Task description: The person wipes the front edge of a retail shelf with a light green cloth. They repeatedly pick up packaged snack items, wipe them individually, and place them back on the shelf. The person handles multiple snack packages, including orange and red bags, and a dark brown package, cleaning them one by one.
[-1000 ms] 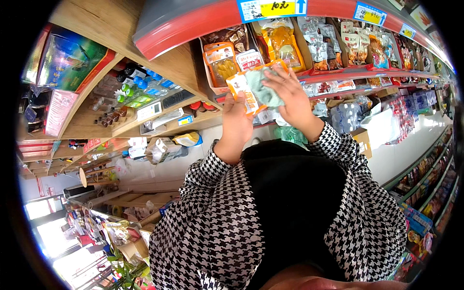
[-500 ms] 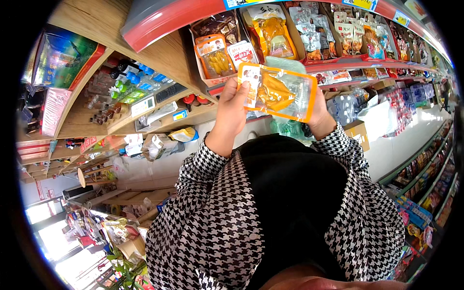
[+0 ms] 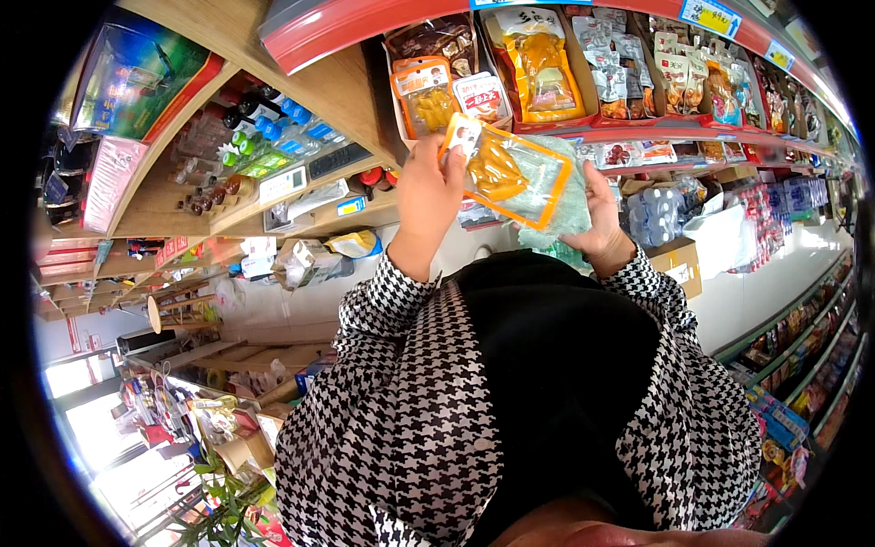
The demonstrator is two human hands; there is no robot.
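My left hand (image 3: 427, 196) pinches an orange-edged clear snack pouch (image 3: 499, 171) by its upper left corner. Golden-brown food shows through the pouch, which is tilted with its right end lower. Behind it, a pale green cloth (image 3: 572, 211) is held by my right hand (image 3: 600, 219), the fingers curled at its right edge. Part of the cloth shows through the clear end of the pouch. Just beyond my left hand, a similar orange pouch (image 3: 426, 98) stands in a display box on the shelf.
A red-edged shelf (image 3: 328, 35) crosses the top, with boxes of packaged snacks. Wooden shelving (image 3: 355, 118) with bottles stands at the left. A cardboard box (image 3: 676, 266) and packs of bottled water (image 3: 654, 215) are at the right. Dark snack racks (image 3: 802, 356) line the far right.
The pouch has tilted, its right end dropping, and has shifted slightly left. My right hand has come off the pouch's right side, and more of the cloth shows behind it.
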